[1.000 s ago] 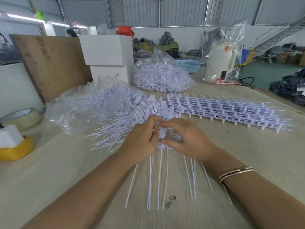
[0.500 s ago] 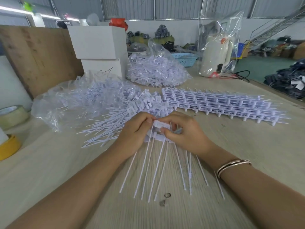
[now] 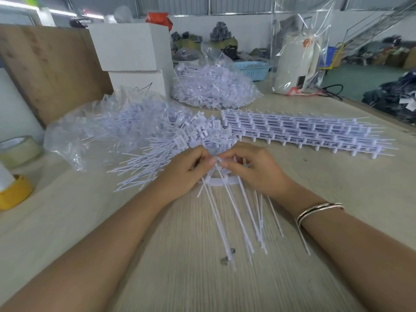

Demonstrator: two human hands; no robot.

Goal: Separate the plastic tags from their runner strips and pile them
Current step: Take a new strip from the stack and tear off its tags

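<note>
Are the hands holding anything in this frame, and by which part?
Both the left hand and right hand pinch a strip of white tags at its head end; the thin tails fan out toward the person over the table.

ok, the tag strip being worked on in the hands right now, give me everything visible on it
The tag strip is white, plastic-looking: a short flat runner bar lying crosswise on the wooden table, with long thin tails fanning toward the camera. Its heads sit between the hands and are mostly hidden. The left hand and right hand pinch at one tag above the bar, fingertips nearly meeting. The tails rest flat on the table, some crossing; two small dark bits lie near their tips.
</note>
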